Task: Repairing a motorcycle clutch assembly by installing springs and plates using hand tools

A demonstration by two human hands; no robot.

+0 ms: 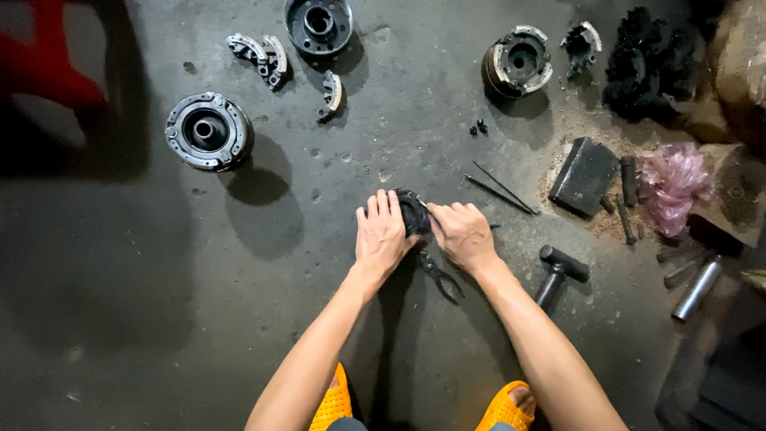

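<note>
My left hand (383, 235) lies flat over a small round black metal part (412, 209) on the dark concrete floor, fingers together and pressing on it. My right hand (461, 233) grips the same part from the right, with fingertips on its rim. Most of the part is hidden under both hands. Black pliers (440, 276) lie on the floor just below my hands, between my forearms.
Round clutch-like assemblies (208, 130) (319, 24) (517, 62) and loose curved shoes (259, 54) lie at the far side. A hammer (558, 271), thin rods (501, 191), a black block (584, 175), metal tubes (696, 289) and a pink bag (672, 183) sit to the right. A red stool (48, 56) stands top left.
</note>
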